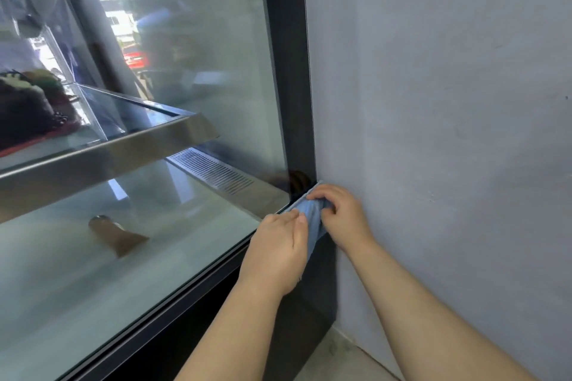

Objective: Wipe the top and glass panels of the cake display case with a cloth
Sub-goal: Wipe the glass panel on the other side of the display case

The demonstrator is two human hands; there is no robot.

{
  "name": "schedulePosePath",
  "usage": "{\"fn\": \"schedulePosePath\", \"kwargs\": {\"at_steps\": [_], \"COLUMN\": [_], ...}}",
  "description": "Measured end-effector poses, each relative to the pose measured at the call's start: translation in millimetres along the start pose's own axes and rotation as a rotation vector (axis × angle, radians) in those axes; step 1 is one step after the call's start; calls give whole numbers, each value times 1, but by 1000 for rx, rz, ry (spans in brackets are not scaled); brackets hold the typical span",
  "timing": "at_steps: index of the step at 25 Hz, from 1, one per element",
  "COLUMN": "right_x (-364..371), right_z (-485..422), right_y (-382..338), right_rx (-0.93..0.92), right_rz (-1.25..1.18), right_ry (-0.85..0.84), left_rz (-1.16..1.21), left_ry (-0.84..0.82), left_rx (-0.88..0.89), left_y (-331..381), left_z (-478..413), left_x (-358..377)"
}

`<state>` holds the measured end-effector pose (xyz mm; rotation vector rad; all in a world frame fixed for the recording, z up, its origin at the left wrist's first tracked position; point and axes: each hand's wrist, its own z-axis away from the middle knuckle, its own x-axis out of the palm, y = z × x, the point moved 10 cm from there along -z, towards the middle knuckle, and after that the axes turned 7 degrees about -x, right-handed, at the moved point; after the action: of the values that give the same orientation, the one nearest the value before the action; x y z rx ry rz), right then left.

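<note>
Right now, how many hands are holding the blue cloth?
2. The left hand holds the blue cloth near the glass panel; the right hand pinches it beside the wall.

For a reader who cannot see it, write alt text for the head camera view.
Both hands, left hand and right hand, hold a blue cloth at the lower corner of a glass display case beside a grey wall. A dark cake sits on a shelf inside.

Pale blue cloth [311, 216], lower centre; black frame [291, 71] of the display case; brushed silver shelf edge [123, 148]; slotted silver vent grille [213, 173]; dark brown cake [28, 108], left edge; pale grey-blue wall [448, 102], right.
</note>
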<state>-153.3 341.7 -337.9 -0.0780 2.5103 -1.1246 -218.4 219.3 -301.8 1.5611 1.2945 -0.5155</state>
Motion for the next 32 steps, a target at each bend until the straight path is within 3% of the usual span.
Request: {"fn": "schedulePosePath", "kwargs": {"at_steps": [3, 5, 7, 9, 12, 16, 18, 21, 24, 26, 29, 32], "right_x": [-1, 2, 25, 50, 90, 125, 122, 116, 109, 98, 84, 80], "right_z": [12, 34, 63, 88, 116, 160, 155, 131, 124, 121, 109, 100], "right_y": [14, 25, 34, 28, -16, -59, -89, -168, -248, -300, -369, -416], "right_rx": [316, 407, 556, 653, 641, 665, 602, 338, 83, -19, -37, -16], "right_rz": [-417, -425, -449, -532, -685, -694, -687, -602, -476, -506, -742, -852], "right_ry": [64, 163, 158, 110, -78, -263, -334, -582, -754, -772, -707, -635], "left_rz": [-8, -31, -32, -29, -81, -28, 106, 436, 587, 681, 858, 962], "left_ry": [15, 14, 34, 55, 61, 45, 75, 217, 303, 344, 334, 231], "left_rx": [-38, -89, -129, -155, -159, -272, -355, -507, -544, -590, -686, -575], "left_y": [-5, -14, -30, -48, -63, -80, -89, -106, -106, -102, -107, -93], "left_z": [9, 23, 47, 77, 120, 152, 174, 211, 241, 263, 276, 285], "left_x": [-6, -12, -26, -46, -75, -102, -123, -173, -216, -235, -251, -273]}}
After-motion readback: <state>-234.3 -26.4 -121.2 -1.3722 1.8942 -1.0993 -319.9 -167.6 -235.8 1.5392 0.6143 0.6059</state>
